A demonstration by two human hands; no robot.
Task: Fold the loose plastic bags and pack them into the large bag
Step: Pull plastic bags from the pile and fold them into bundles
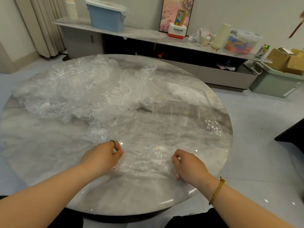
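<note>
A clear plastic bag [144,159] lies flat on the near part of the round marble table [41,153]. My left hand [102,156] pinches its left edge and my right hand [189,165] pinches its right edge, fingers curled. A crumpled heap of loose clear bags [85,91] fills the far left of the table. A larger, smoother clear bag [185,106] with a small white label lies flat at the right, reaching towards the table's edge.
Behind the table runs a low cabinet shelf [144,34] with a blue lidded bin [107,17], a Panasonic box [177,31] and a clear container [241,41]. A grey crate [276,83] with cardboard boxes stands on the floor at the right.
</note>
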